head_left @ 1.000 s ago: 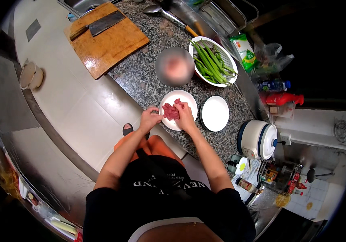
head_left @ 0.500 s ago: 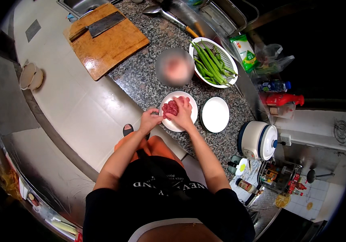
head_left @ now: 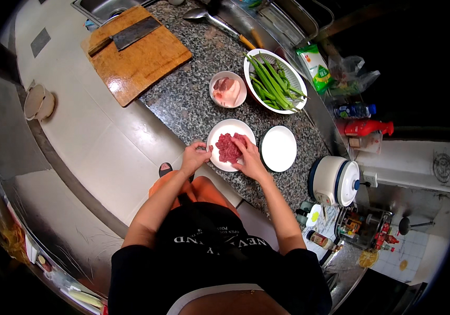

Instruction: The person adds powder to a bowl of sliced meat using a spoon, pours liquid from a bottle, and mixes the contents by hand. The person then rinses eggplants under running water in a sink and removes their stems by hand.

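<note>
A white plate (head_left: 218, 129) on the counter in front of me carries a loose pile of red cut raw meat (head_left: 228, 149). At the plate's left edge, my left hand (head_left: 195, 157) is closed, thumb and fingertips pinched on the rim. My right hand (head_left: 252, 159) rests at the right side of the pile, fingers spread and touching the meat, thumb apart near the plate's front. Beyond the plate, a small white bowl (head_left: 242, 97) contains pale, fatty pieces of raw meat (head_left: 227, 91).
Right of the plate stands a white plate stack (head_left: 279, 149). Long green peppers (head_left: 274, 79) fill an oval white basket (head_left: 301, 84) behind. A cleaver (head_left: 137, 33) lies on a wooden cutting board (head_left: 146, 68) at far left. A white cooker (head_left: 335, 181) is at right.
My right hand has drawn back to the right, off the top of the meat, so more of the pile shows. The left hand stays at the rim. The bowl, blurred before, is now sharp.
</note>
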